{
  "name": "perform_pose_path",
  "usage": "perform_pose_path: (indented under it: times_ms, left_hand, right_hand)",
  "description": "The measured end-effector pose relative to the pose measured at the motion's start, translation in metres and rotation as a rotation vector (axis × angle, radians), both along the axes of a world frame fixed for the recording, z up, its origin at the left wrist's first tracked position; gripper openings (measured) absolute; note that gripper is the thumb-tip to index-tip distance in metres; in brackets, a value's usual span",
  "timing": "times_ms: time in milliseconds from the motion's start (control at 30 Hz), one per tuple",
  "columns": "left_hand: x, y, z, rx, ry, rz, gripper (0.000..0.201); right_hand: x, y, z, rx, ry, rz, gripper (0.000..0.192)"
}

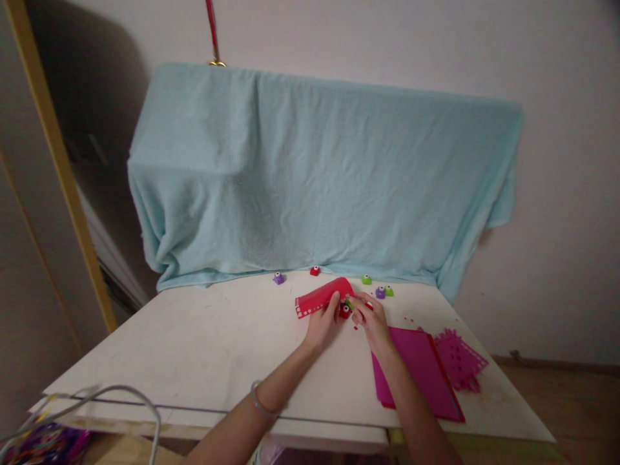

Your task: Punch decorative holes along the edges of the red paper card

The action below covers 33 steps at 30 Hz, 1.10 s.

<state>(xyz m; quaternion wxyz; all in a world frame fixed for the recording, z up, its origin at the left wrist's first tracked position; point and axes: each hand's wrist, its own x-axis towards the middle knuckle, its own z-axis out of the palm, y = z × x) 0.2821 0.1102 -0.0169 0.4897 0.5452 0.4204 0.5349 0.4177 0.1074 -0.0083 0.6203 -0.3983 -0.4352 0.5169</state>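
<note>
My left hand (321, 325) is closed on a sheet of red paper (317, 298), thumb on top. The sheet curls upward, and a row of small punched shapes runs along its near left edge. My right hand (372, 318) is closed at the paper's right end, its fingers around a small green craft punch (348, 303), partly hidden by them. A red craft punch (344, 312) sits between the two hands, just under the green one; whether a hand touches it I cannot tell.
Along the table's back stand a purple punch (278, 278), a red punch (314, 270), a green punch (367, 279) and another purple punch (380, 292). Magenta paper (416, 368) lies stacked under my right forearm, beside punched magenta scraps (460, 361). A blue cloth (339, 174) hangs behind. A cable (140, 392) crosses the front left.
</note>
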Motion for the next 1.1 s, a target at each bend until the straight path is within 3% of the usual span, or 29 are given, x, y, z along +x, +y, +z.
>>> perform_pose_path:
  times_ms: [1100]
  left_hand:
    - [0.0004, -0.0015, 0.0014, -0.03, -0.051, -0.003, 0.051]
  right_hand:
    - [-0.001, -0.0019, -0.0009, 0.013, -0.016, 0.034, 0.021]
